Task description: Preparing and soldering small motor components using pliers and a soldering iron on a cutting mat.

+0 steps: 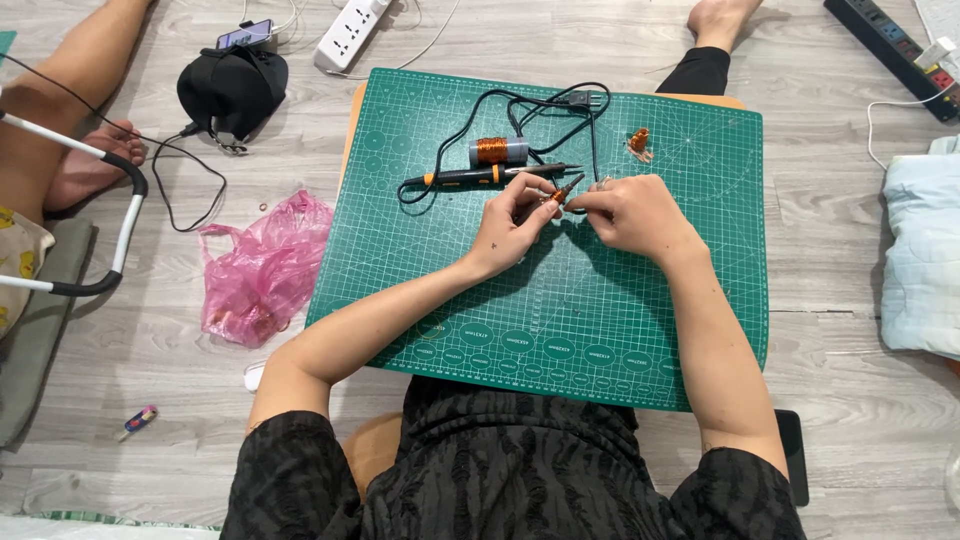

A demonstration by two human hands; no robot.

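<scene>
Small copper-wire coil piece [553,197] sits pinched between both hands, just above centre of the green cutting mat [450,300]. Too small to tell its exact shape; looks like wound copper wire with a dark slim tip poking out toward 1 o'clock.

Left hand [510,228]: thumb and forefinger closed on the piece from the 8 o'clock side. Right hand [630,212]: fingers curled, pinching the same piece or its wire end from 3 o'clock. Can't tell which hand carries the load.

Step, my read: fine work on the coil, winding or dressing a wire end, mid-way. Next move likely calls for a steady two-finger grip and small twists, wrists resting on the mat.

Around it:
- Soldering iron [480,176], black/orange, lies at 11 o'clock of the hands, tip just beside the fingers. Can't tell if it's hot; nearest hazard.
- Copper wire spool [496,151] just past the iron, 11 o'clock.
- Black cable [540,105] loops at 12 o'clock, near the hands, could snag.
- Second small copper coil [639,142] at 1 o'clock, apart.
- Off the mat: pink plastic bag [262,268] at 9 o'clock, black pouch [232,88] at 10, white power strip [350,33] at 11, black power strip [890,55] at 2, pale cushion [920,260] at 3.
- Another person's leg [60,90] at far 10 o'clock, well apart.
</scene>
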